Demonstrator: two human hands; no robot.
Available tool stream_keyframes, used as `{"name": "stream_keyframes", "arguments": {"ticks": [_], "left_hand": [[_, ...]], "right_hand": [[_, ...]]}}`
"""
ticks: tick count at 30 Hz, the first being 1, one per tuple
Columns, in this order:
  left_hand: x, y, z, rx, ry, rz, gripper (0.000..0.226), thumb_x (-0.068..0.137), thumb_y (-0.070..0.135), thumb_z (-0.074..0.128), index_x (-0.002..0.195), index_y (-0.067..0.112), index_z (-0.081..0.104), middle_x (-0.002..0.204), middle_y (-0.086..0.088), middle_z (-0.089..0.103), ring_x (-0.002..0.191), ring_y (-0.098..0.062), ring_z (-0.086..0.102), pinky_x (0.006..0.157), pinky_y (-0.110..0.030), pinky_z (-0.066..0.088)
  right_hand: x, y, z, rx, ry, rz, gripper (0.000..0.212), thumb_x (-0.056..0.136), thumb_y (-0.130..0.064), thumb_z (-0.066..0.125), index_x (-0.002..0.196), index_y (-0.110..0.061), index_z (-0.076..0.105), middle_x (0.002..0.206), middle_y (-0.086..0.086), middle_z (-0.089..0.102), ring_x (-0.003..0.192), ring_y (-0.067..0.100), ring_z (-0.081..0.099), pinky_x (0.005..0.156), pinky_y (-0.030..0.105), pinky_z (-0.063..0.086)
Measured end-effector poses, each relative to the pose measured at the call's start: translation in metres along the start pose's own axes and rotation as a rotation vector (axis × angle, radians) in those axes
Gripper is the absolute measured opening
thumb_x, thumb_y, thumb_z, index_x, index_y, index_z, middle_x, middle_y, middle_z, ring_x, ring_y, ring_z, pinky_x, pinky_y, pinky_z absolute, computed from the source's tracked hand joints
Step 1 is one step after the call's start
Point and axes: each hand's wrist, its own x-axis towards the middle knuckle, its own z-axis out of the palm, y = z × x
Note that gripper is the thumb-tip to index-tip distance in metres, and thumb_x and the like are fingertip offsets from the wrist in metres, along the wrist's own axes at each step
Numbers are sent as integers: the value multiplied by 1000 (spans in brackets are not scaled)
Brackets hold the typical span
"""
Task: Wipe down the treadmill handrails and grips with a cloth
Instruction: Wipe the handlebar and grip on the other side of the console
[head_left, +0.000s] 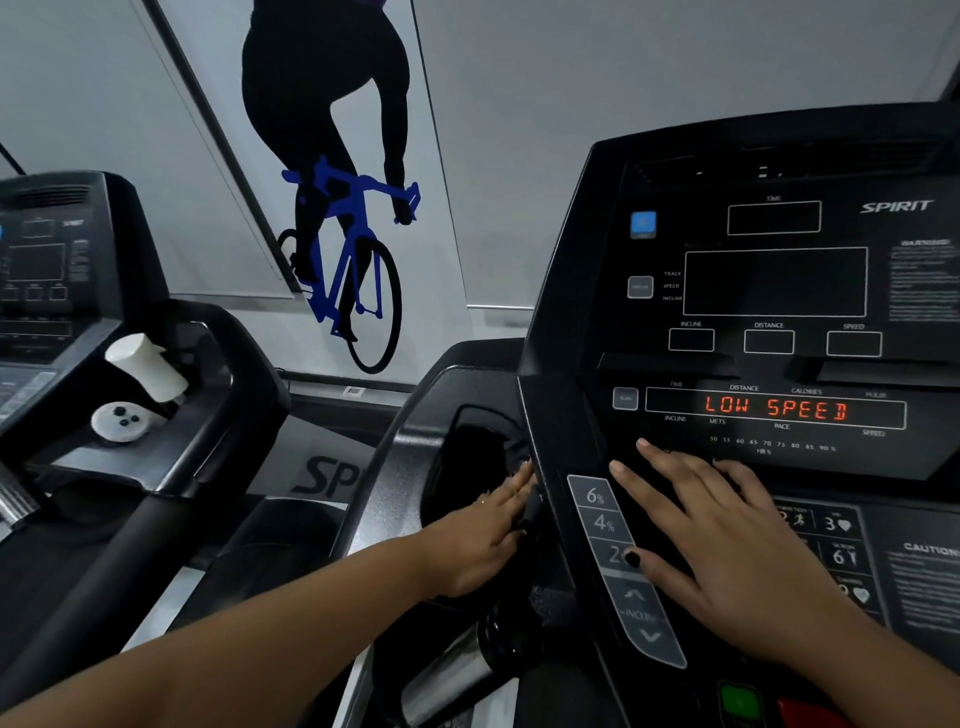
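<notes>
Behind the treadmill console (582, 291), a cyclist picture (337, 234) is filling the wall. We are pressing our right hand (727, 545), its grip spread flat, on a black cloth (655, 530) at the console's lower left edge. Our left hand (483, 540), its grip straight with the fingers pressed together, is touching the console's left side by the cup holder (467, 447).

The left grip (483, 535) carries one thin, pale ring (482, 501) on a finger. The right grip (727, 540) has a thumbnail (631, 558) coated in black polish. The left forearm (260, 623) and right forearm (883, 670) are uncovered from wrist to the near edge.
</notes>
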Motion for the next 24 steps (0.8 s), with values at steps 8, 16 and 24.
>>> {"name": "stream_keyframes", "arguments": {"ticks": [8, 16, 24], "left_hand": [[37, -20, 3, 598, 239, -169, 64, 97, 44, 0, 152, 18, -20, 155, 2, -34, 140, -20, -39, 119, -51, -12], [63, -32, -28, 537, 515, -268, 65, 98, 38, 11, 152, 20, -21, 158, -1, -29, 145, -27, -28, 119, -55, -3], [72, -25, -50, 246, 608, -361, 69, 100, 33, 32, 156, 25, -8, 162, 0, -18, 145, -38, -24, 114, -62, -6]], "right_hand": [[0, 0, 3, -13, -5, 4, 69, 95, -66, 21, 155, -33, 10, 160, 1, 22, 140, 20, 33, 112, 48, 28], [0, -1, 5, -20, 8, 11, 69, 95, -65, 21, 155, -33, 9, 160, 2, 21, 140, 21, 32, 113, 46, 26], [0, -1, 6, -27, 22, 10, 68, 95, -64, 20, 155, -33, 9, 160, 2, 19, 142, 20, 28, 115, 46, 23]]}}
